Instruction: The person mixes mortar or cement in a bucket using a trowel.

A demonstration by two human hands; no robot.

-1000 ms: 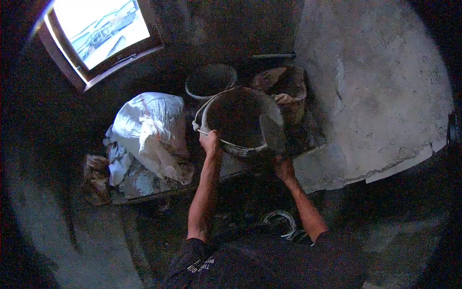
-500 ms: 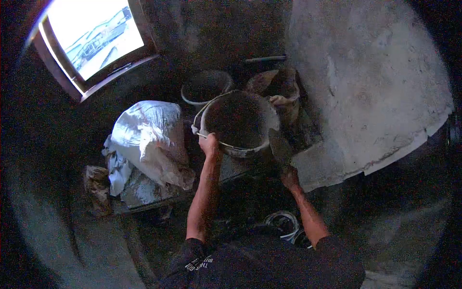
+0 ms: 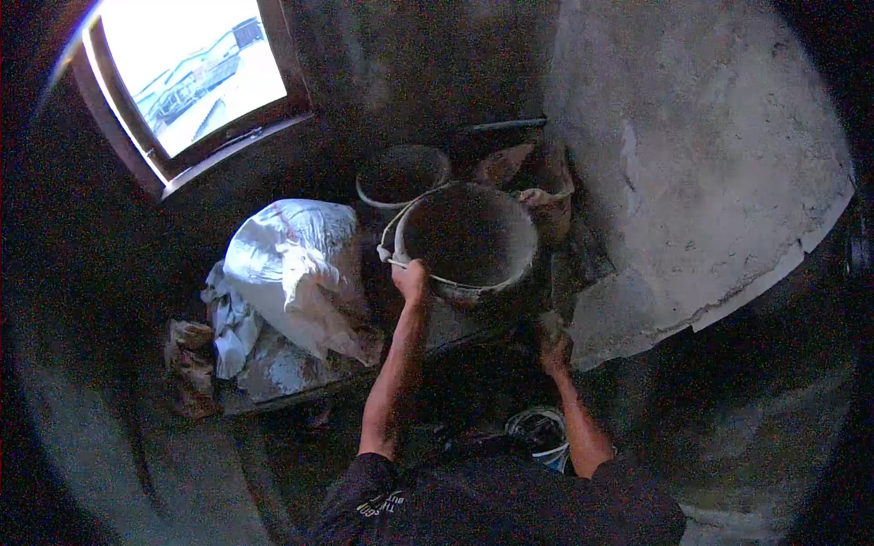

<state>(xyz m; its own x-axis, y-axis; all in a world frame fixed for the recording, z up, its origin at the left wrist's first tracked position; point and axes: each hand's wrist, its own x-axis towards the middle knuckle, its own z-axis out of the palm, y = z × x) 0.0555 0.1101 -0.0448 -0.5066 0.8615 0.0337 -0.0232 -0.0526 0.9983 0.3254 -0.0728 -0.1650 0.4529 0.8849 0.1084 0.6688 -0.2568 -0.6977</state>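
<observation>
A large bucket (image 3: 469, 232) stands tilted toward me on the platform, its inside dark. My left hand (image 3: 412, 280) is closed on its near-left rim, where the wire handle (image 3: 391, 232) lies against it. To the right of the bucket, my right hand (image 3: 553, 350) is closed around a trowel. The trowel's flat blade (image 3: 563, 282) points away from me, apart from the bucket's right side and near the pale wall. Its handle is mostly hidden by my fingers and the dim light.
A white sack (image 3: 296, 264) sits left of the bucket. Behind stand a second bucket (image 3: 401, 173) and an open brown sack (image 3: 546, 200). A rough pale wall (image 3: 692, 200) rises on the right, a window (image 3: 196, 73) at upper left. Coiled cable (image 3: 537, 428) lies below.
My right hand has drawn the trowel away from the bucket's right rim, slightly down and right, turning its blade more edge-on. My left hand keeps its hold; the whole view has shifted a little.
</observation>
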